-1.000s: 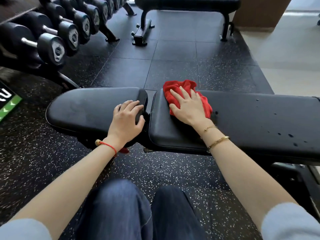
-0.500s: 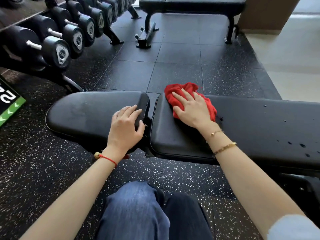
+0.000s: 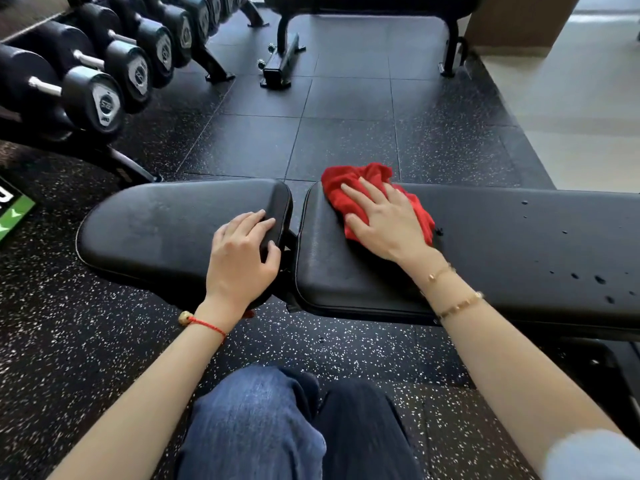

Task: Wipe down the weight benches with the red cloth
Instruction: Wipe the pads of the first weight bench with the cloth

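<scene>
A black padded weight bench lies across my view, with a short seat pad [image 3: 156,230] on the left and a long back pad [image 3: 519,247] on the right. The red cloth [image 3: 346,188] is crumpled at the far left corner of the long pad. My right hand [image 3: 384,220] presses flat on the cloth with fingers spread. My left hand [image 3: 242,254] rests on the right end of the seat pad, fingers curled over its edge by the gap. Dark droplets [image 3: 599,280] speckle the long pad's right part.
A dumbbell rack [image 3: 104,81] with several black dumbbells runs along the upper left. A second black bench [image 3: 363,5] stands at the far top, its foot [image 3: 280,64] on the floor. My knees in jeans [image 3: 277,427] are below. Speckled rubber flooring surrounds everything.
My right hand and the red cloth have slid a little toward the far edge of the long pad. My left hand keeps its place on the seat pad.
</scene>
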The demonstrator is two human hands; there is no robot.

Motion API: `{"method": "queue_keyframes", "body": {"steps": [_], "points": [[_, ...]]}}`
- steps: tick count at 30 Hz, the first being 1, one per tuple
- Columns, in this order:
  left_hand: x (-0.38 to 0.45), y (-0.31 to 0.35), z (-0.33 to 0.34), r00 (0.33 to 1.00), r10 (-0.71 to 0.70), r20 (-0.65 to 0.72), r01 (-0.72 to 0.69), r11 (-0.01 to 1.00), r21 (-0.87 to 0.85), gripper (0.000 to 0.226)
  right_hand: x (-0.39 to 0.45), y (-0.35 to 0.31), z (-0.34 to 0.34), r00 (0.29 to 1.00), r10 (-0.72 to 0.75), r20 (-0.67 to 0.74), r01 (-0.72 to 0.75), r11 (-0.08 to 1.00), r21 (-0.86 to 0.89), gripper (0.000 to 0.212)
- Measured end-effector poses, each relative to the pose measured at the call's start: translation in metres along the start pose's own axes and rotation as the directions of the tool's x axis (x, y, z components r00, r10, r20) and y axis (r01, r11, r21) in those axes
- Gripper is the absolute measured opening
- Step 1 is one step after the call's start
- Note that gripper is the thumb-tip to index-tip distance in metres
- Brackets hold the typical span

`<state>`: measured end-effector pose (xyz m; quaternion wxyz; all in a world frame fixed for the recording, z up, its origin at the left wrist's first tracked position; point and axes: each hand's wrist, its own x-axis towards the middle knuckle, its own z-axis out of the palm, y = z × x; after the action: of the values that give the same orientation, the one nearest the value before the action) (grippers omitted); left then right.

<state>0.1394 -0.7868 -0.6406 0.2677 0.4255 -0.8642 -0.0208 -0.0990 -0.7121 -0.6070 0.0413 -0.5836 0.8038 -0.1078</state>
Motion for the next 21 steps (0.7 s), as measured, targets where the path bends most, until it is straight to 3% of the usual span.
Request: {"method": "queue_keyframes", "body": {"steps": [3,10,16,21], "points": [[0.001,0.001,-0.001,1.000,-0.014,-0.002,0.014,1.000,-0.008,0.040,0.013,-0.022,0.005,1.000,0.008,0.014,-0.009,1.000,0.015,0.055],[0.002,-0.003,0.000,1.000,-0.016,-0.012,0.015,0.999,-0.031,0.038,-0.064,-0.025,0.007,0.979,-0.205,-0.021,0.206,0.977,0.053,0.057],[0.000,-0.001,0.002,1.000,-0.010,-0.016,0.009,1.000,-0.023,0.039,-0.039,0.022,-0.005,0.999,-0.022,-0.038,0.022,1.000,0.011,0.057],[0.000,0.000,0.002,1.000,-0.025,-0.010,0.025,1.000,-0.011,0.037,0.004,-0.003,0.002,0.999,0.031,-0.019,-0.031,1.000,-0.003,0.057]]}}
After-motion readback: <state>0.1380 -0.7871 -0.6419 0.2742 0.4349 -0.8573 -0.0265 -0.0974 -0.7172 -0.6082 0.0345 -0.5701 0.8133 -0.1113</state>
